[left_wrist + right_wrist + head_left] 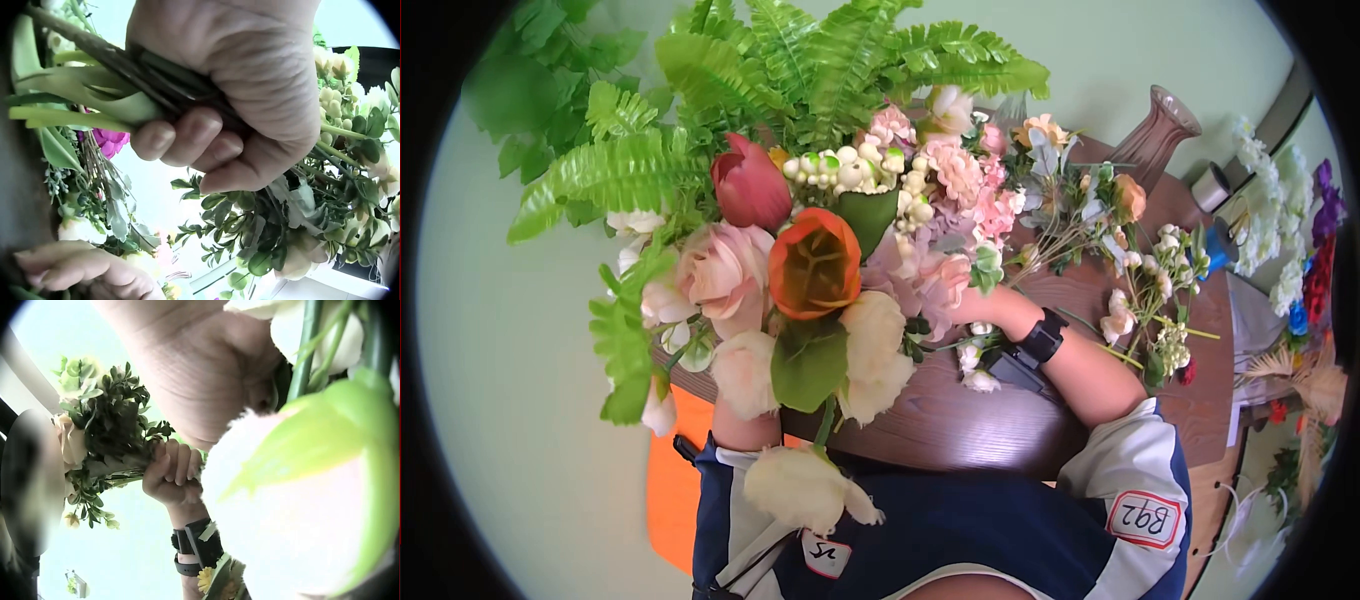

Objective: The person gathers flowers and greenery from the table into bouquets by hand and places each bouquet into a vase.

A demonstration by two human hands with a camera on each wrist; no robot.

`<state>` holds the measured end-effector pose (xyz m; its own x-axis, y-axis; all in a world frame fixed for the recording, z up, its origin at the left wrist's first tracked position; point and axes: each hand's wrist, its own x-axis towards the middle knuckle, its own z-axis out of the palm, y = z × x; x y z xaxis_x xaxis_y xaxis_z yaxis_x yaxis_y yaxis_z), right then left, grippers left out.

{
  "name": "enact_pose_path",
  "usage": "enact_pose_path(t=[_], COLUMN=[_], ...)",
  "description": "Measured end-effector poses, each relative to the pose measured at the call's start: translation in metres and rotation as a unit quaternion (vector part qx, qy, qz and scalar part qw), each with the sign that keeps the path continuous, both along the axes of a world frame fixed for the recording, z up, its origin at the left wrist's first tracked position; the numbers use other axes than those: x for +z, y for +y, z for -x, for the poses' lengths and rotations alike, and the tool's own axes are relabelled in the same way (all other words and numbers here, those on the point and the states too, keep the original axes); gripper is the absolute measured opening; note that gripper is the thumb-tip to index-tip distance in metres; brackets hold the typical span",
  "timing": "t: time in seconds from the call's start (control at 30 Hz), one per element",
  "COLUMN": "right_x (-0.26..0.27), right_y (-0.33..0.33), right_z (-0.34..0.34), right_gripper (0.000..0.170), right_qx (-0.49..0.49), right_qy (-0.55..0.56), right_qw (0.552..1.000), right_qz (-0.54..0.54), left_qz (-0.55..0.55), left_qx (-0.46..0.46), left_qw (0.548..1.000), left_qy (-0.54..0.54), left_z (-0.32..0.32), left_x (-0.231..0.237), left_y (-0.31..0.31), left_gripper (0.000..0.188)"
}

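Observation:
My left hand (231, 94) grips the gathered stems (112, 56) of a large artificial bouquet, fingers curled round them. The bouquet's orange tulip (815, 262), dark pink tulip (750, 185), pale pink rose (722, 265) and white berries (850, 170) hide this hand in the head view. My right hand (94, 269) is below the stems in the left wrist view, fingers partly bent; I cannot tell whether it holds anything. Blossoms cover it in the head view, past the wrist strap (1042, 338). A white flower (294, 487) with green sepals fills the right wrist camera's foreground.
On the brown table (960, 430) lie loose sprays of small white flowers (1165, 250) at the right. A ribbed brown vase (1155, 130) stands at the back right. Fern fronds (830, 70) spread behind the bouquet. More coloured flowers (1315, 270) are beyond the table's right edge.

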<state>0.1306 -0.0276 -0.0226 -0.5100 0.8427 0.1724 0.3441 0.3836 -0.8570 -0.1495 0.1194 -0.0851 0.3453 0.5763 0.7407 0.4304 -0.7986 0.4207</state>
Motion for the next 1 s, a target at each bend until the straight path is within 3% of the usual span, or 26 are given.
enact_pose_path(t=[0.03,0.1,1.0], right_x=[-0.005,-0.015,-0.023], right_y=[0.001,0.006,0.003], right_z=[-0.001,-0.001,-0.002], right_gripper=[0.042,0.046,0.050], right_qx=[-0.001,-0.050,-0.040], right_qy=[0.001,-0.201,-0.102], right_qw=[1.000,0.978,0.994], right_qz=[0.001,0.014,-0.019], left_qz=[0.001,0.003,0.009], left_qx=[-0.001,-0.002,-0.028], left_qw=[1.000,1.000,0.996], left_qy=[-0.002,-0.005,-0.090], left_z=[0.001,0.003,-0.012], left_x=[-0.001,-0.002,-0.006], left_y=[0.000,-0.001,0.003], left_gripper=[0.048,0.047,0.044])
